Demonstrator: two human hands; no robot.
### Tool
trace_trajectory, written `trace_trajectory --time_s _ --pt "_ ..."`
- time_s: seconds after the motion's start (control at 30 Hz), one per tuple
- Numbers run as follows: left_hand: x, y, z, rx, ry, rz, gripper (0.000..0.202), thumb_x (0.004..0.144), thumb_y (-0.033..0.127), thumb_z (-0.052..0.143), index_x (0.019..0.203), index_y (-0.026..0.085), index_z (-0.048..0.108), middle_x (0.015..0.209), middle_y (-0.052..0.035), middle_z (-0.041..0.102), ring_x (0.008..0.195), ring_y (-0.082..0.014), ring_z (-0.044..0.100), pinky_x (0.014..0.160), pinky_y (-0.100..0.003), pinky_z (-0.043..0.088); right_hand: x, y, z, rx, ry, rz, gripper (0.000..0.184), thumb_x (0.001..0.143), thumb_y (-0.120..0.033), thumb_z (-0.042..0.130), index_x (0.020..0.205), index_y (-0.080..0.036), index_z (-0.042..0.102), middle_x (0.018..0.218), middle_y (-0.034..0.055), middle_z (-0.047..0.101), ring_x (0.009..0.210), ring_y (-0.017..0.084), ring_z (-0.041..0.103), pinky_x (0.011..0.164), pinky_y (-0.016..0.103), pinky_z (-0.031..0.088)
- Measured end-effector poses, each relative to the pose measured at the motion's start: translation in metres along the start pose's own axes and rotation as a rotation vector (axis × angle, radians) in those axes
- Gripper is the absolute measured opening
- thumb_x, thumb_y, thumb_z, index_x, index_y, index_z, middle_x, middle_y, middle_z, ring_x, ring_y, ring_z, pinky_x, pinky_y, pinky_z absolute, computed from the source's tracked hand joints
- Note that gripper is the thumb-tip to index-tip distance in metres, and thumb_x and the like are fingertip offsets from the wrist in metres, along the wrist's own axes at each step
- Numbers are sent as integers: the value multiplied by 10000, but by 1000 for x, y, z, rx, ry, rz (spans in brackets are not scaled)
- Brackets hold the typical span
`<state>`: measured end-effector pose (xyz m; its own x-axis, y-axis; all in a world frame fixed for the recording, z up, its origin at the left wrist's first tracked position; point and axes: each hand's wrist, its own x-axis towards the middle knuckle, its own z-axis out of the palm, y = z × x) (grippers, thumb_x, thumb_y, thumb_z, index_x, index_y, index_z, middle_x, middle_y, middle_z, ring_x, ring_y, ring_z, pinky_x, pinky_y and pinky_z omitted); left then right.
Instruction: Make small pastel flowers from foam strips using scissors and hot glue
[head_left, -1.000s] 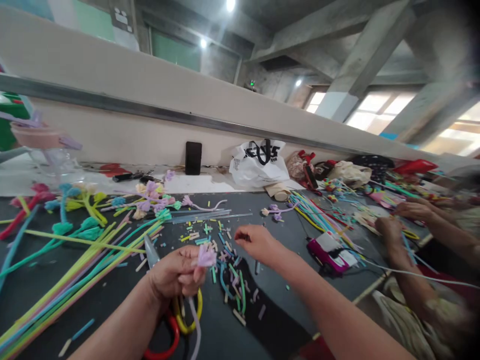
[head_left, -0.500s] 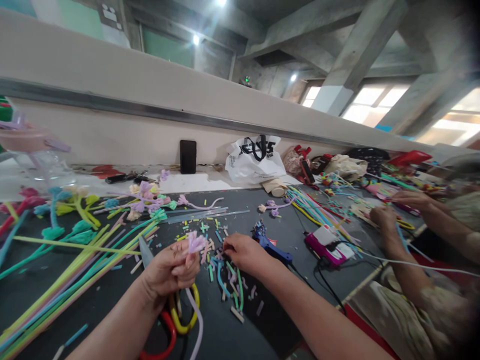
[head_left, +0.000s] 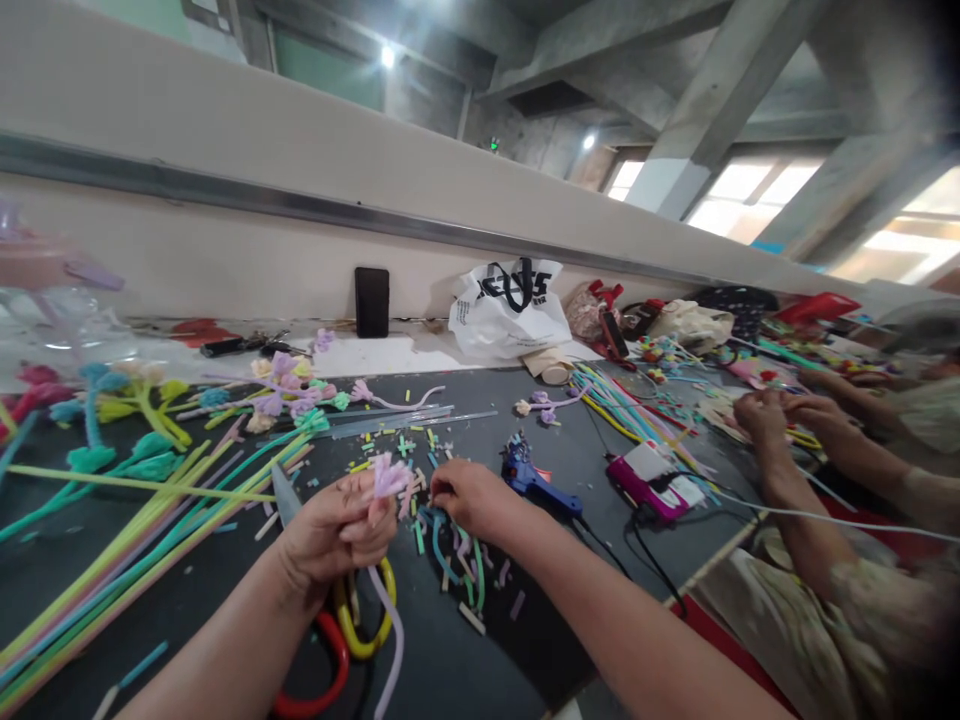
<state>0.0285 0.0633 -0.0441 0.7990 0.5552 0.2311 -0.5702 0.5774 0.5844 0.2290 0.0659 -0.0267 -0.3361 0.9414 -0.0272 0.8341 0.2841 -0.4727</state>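
Observation:
My left hand (head_left: 334, 530) is closed around a pale purple pipe-cleaner flower (head_left: 388, 476); its stem (head_left: 390, 640) hangs below the fist. The same hand also grips scissors, whose blade (head_left: 283, 494) sticks up to the left and whose red and yellow handles (head_left: 352, 625) hang beneath. My right hand (head_left: 469, 498) is pinched over the scattered short pipe-cleaner cuttings (head_left: 450, 555) on the dark table (head_left: 187, 610), close to the flower. What its fingertips hold is too small to make out.
Long coloured pipe cleaners (head_left: 135, 540) lie at left, finished flowers (head_left: 285, 390) behind them. A blue glue gun (head_left: 536, 480) and a pink device (head_left: 652, 480) lie right of my hand. Another person's hands (head_left: 787, 425) work at right. A white bag (head_left: 510, 310) and black phone (head_left: 372, 300) stand at the wall.
My right hand came down and left from above the glue gun onto the cuttings, closer to the flower. My left hand with flower and scissors stayed nearly still.

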Motion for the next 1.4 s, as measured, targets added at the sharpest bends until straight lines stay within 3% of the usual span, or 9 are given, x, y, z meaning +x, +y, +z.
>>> trace_trajectory --time_s 0.2,0.33,0.47,0.7,0.9,1.03,1.23,1.4 --pt "0 0 1 2 6 1 186 733 262 595 609 129 552 410 84 224 365 -36 169 351 -138 195 -1 1 -17 138 69 66 123 698 -127 524 776 -183 600 655 -31 569 619 104 513 564 196 357" --pt "0 0 1 15 35 -1 181 740 254 585 618 127 542 422 83 235 377 -36 176 360 -139 202 -2 3 -10 250 94 106 189 681 -101 506 830 -181 591 643 -39 575 594 96 518 558 189 378" --pt "0 0 0 33 84 3 179 737 249 585 616 128 536 420 81 233 379 -39 181 360 -146 203 -8 4 -3 364 112 151 121 670 -125 543 775 -182 567 627 -47 567 579 89 518 537 180 385" --pt "12 -3 7 109 372 22 180 786 284 543 683 137 536 433 86 243 385 -33 152 359 -141 147 -19 3 -8 510 149 236 75 645 -150 566 645 -178 497 493 -82 465 388 53 398 401 170 311" --pt "21 -11 10 271 556 99 201 800 320 529 727 134 540 439 87 291 371 -17 156 358 -154 100 -21 -9 -19 665 186 240 53 691 -233 535 697 -181 532 481 -81 436 366 62 392 379 183 316" --pt "22 -13 12 346 566 83 216 800 335 524 726 133 545 428 87 298 365 -18 157 359 -167 90 -17 -26 -25 801 320 167 107 674 -266 596 718 -169 584 548 -61 470 445 65 394 441 190 327" --pt "23 -13 15 400 538 35 217 803 338 514 725 137 537 410 93 287 361 -20 147 360 -169 85 -2 -39 -17 732 445 7 75 671 -243 632 680 -169 638 752 -5 543 688 117 493 647 230 383" --pt "22 -15 12 401 514 34 227 805 337 512 721 130 548 400 90 296 357 -20 153 359 -172 91 2 -38 -12 680 505 12 66 658 -235 634 669 -169 633 758 2 543 681 120 490 634 229 381"
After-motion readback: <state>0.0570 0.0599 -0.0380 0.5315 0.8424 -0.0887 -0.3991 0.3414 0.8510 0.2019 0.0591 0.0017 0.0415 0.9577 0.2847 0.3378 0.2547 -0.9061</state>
